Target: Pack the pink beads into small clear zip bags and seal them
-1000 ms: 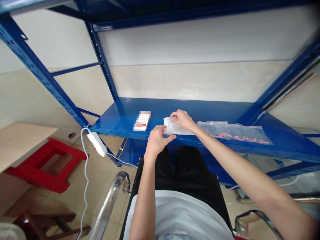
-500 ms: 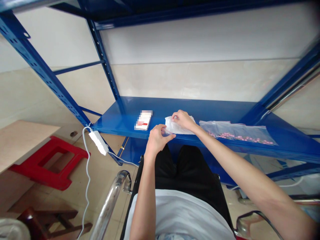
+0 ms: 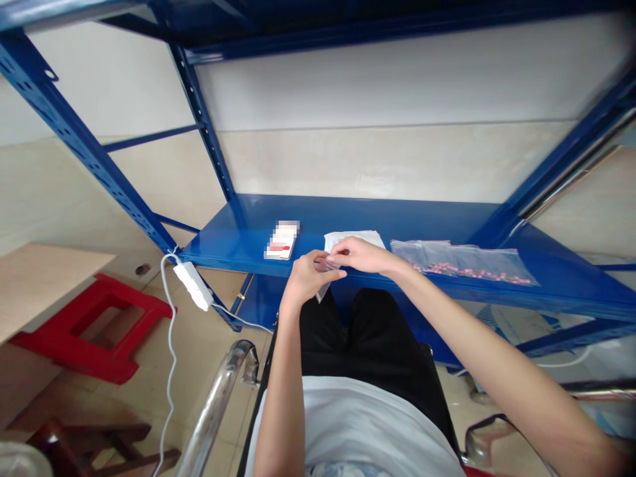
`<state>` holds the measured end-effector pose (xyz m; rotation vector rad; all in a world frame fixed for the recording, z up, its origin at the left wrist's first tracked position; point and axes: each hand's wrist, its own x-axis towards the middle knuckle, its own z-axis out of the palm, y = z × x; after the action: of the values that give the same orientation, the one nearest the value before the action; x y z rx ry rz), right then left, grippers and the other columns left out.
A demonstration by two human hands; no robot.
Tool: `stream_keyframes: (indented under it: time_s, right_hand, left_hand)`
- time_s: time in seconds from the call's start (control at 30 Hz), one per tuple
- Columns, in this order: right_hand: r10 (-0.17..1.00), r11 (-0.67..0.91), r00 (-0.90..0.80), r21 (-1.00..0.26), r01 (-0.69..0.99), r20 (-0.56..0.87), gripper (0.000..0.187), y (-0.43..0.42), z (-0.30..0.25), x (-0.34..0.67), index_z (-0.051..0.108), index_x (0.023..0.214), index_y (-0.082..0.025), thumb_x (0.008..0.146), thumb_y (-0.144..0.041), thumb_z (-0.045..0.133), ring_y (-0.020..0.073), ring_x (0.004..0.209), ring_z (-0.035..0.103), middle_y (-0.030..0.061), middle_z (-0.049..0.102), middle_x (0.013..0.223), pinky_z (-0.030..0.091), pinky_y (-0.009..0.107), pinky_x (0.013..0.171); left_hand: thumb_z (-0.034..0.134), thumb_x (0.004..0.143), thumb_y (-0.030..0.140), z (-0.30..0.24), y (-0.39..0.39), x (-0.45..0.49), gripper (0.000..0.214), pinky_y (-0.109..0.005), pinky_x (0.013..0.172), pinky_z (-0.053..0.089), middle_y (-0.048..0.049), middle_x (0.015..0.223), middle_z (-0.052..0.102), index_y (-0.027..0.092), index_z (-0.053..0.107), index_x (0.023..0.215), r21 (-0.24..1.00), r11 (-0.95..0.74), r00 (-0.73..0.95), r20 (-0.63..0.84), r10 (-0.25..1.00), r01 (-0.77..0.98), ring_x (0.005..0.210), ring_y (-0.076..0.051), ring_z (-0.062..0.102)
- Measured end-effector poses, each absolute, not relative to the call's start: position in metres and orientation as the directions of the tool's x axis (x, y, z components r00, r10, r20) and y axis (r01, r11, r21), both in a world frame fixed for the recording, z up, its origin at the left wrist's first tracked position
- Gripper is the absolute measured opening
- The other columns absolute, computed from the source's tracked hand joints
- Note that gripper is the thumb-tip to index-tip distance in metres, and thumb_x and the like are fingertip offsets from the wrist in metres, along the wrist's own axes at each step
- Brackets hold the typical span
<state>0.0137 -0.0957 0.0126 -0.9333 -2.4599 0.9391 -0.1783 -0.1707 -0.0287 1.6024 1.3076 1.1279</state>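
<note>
My left hand [image 3: 304, 277] and my right hand [image 3: 358, 255] meet at the front edge of the blue shelf [image 3: 248, 232]. Both pinch a small clear plastic bag [image 3: 324, 278] that hangs between them, just off the shelf edge. A stack of white bags [image 3: 355, 237] lies on the shelf right behind my hands. To the right lies a large clear bag with pink pieces [image 3: 464, 264] inside. A small red and white box [image 3: 281, 240] rests on the shelf to the left.
Blue rack uprights [image 3: 209, 132] rise at left and right. A white power strip [image 3: 193, 286] with its cable hangs off the shelf's left corner. A red stool [image 3: 84, 328] stands on the floor at left. Chrome chair arms [image 3: 218, 397] flank my lap.
My right hand has left the stack of white bags and come forward to my left hand. Both now grip the small clear bag.
</note>
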Motion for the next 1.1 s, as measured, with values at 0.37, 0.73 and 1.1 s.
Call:
stream_keyframes:
  time_s: [0.37,0.73,1.1]
  right_hand:
    - [0.899,0.427,-0.340,-0.387,0.817,0.275,0.026,-0.032,-0.013,0.033,0.083,0.100,-0.019,0.089,-0.008,0.062,0.0215,0.091,0.070,0.0092,0.079,0.100,0.046,0.028,0.080]
    - [0.892,0.431,-0.343,-0.322,0.843,0.295,0.018,-0.021,-0.039,0.019,0.085,0.100,-0.021,0.093,-0.018,0.069,0.0247,0.103,0.069,0.0103,0.076,0.106,0.050,0.030,0.093]
    - [0.851,0.470,-0.455,-0.770,0.433,0.263,0.027,-0.074,-0.033,0.018,0.080,0.088,-0.020,0.088,-0.045,0.071,0.0238,0.081,0.066,0.0061,0.077,0.085,0.050,0.034,0.077]
  left_hand:
    - [0.098,0.071,0.047,-0.035,-0.167,-0.177,0.057,-0.028,0.072,0.058,-0.0089,0.100,0.081,0.017,0.076,0.114,0.936,-0.129,0.000,0.137,0.991,0.326,0.087,-0.023,0.079]
    - [0.098,0.073,0.044,-0.031,-0.169,-0.174,0.054,-0.030,0.074,0.060,-0.0098,0.104,0.082,0.017,0.077,0.115,0.930,-0.115,-0.041,0.137,0.990,0.349,0.088,-0.023,0.079]
    - [0.099,0.073,0.036,-0.037,-0.164,-0.176,0.052,-0.032,0.080,0.061,-0.0100,0.107,0.081,0.016,0.075,0.115,0.890,-0.195,-0.052,0.237,0.970,0.412,0.090,-0.022,0.079]
